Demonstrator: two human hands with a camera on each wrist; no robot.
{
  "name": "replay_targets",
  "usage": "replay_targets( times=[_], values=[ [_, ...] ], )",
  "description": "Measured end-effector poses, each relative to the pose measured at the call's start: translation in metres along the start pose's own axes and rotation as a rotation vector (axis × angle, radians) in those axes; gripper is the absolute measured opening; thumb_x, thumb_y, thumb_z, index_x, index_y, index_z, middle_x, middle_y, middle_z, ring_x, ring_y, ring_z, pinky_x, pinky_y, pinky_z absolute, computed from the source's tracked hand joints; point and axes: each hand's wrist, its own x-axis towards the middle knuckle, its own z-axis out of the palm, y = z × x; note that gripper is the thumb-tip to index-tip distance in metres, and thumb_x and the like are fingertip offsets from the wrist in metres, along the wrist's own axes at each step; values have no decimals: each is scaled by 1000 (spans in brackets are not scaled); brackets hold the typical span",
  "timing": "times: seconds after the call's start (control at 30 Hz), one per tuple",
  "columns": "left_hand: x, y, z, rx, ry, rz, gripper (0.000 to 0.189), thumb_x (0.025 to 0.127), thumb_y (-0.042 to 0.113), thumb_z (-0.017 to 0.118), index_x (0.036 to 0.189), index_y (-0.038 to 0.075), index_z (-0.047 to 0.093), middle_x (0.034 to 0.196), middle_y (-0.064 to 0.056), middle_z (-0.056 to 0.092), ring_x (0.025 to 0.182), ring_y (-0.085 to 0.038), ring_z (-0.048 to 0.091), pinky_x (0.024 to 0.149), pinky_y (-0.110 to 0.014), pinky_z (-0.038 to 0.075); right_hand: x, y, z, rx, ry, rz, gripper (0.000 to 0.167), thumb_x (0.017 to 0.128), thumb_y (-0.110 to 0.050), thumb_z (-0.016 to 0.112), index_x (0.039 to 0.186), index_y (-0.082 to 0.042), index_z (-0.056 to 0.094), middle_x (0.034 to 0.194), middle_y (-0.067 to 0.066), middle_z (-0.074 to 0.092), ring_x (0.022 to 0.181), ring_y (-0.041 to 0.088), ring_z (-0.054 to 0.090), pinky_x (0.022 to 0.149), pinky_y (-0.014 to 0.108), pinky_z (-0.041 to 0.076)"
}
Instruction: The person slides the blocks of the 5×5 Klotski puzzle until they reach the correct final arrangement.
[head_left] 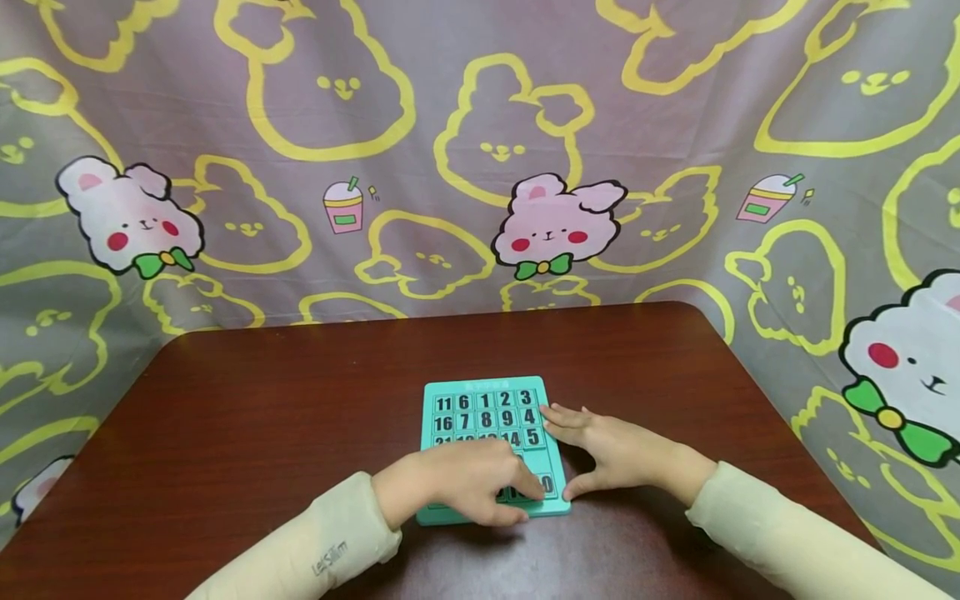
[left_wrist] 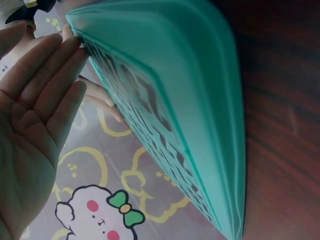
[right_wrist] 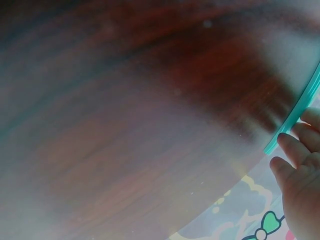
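Observation:
A turquoise number sliding puzzle (head_left: pixel 555 467) lies flat on the table, its tiles printed with black numbers. The top row reads 11, 6, 1, 2, 3, and a gap shows below the 5 tile (head_left: pixel 533 437). My left hand (head_left: pixel 472 479) reaches over the lower part of the board and hides several tiles; its fingertips touch tiles near the lower right corner. At the board's right edge my right hand (head_left: pixel 618 450) rests with fingers spread, steadying the frame. In the left wrist view the left fingers (left_wrist: pixel 60 75) look extended over the puzzle.
The brown wooden table (head_left: pixel 300 400) has rounded far corners. A curtain (head_left: pixel 420 108) with cartoon bears and rabbits hangs behind it and at both sides.

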Motion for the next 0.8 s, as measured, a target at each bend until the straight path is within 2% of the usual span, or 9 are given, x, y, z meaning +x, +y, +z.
replay_targets(
  times=[0.2, 0.43, 0.8],
  values=[
    [-1, -4, -2, -22, 3, -32, 31, 95, 25, 62, 123, 14, 72, 121, 7, 71, 96, 10, 63, 90, -7, 47, 0, 0, 0, -5, -1, 5, 98, 80, -66, 66, 149, -1, 42, 162, 15, 29, 148, 36, 31, 114, 60, 32],
    [-1, -8, -5, -49, -19, -74, 33, 97, 26, 62, 126, 13, 70, 124, 6, 70, 113, 3, 63, 97, -12, 47, 0, 0, 1, 1, -6, 12, 99, 80, -67, 65, 150, -2, 41, 163, 14, 29, 149, 35, 30, 114, 60, 32],
    [-1, -17, -5, -70, 15, -108, 34, 97, 27, 63, 128, 15, 69, 127, 6, 69, 118, 2, 60, 98, -16, 48, -1, -2, -1, 6, -5, 17, 97, 80, -66, 66, 150, -2, 42, 162, 14, 29, 149, 34, 31, 113, 60, 32]
  ],
)
